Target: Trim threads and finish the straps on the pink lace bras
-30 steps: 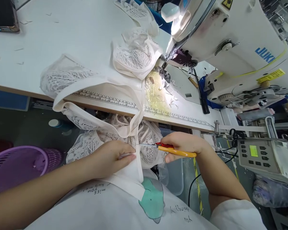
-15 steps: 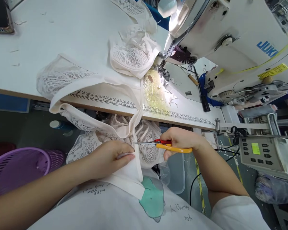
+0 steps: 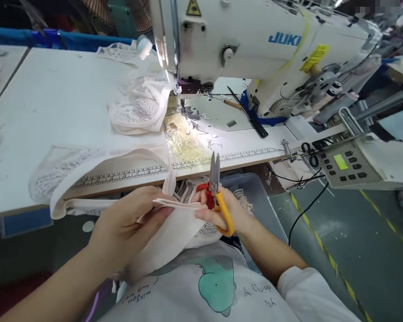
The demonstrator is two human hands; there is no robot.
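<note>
Fabric [image 3: 178, 227] hangs between shirt [image 3: 174, 293] and worktop [image 3: 70, 103], pinched in the left hand's [image 3: 129, 220] grip. The right hand's [image 3: 234, 208] grip wraps scissors [image 3: 214, 184], blades slightly parted, thumb against the fabric's edge.

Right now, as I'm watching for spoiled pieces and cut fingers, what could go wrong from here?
The scissors in the right hand stand slightly open, and that hand's thumb is at the white cloth, so a careless turn might nick it. The left hand pinches the same cloth close by; a swing that way could catch it. The lace piece hangs partly over the table front, so a tug could drag it off.
</note>
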